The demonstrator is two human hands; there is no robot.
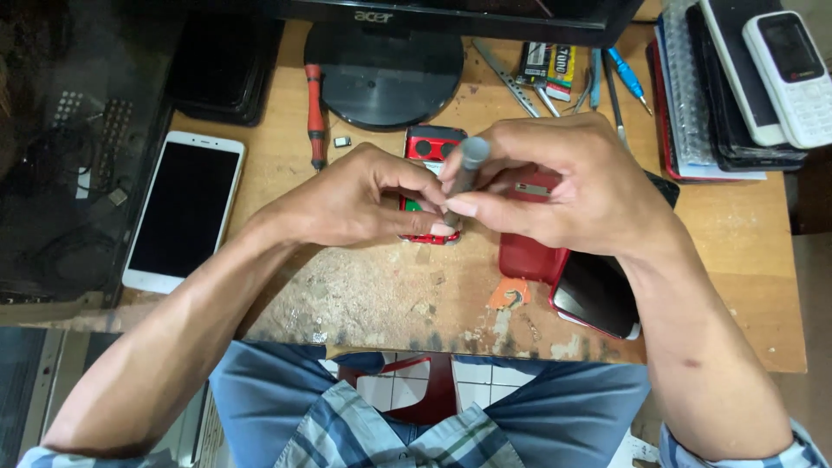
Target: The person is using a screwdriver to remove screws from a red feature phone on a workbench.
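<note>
Right hand (563, 186) pinches a grey screwdriver (466, 169), shaft slanting from 1 o'clock down to 7 o'clock onto the red phone (431, 147), which the left hand (364, 199) pins flat on the tabletop (364, 286), directly beneath both hands.

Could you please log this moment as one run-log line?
left hand: steadies red phone | right hand: holds grey screwdriver upright on it | wooden table

desk (364, 295): worn rough wood | phone shell (431, 143): glossy red plastic | screwdriver (469, 165): matt grey
</note>
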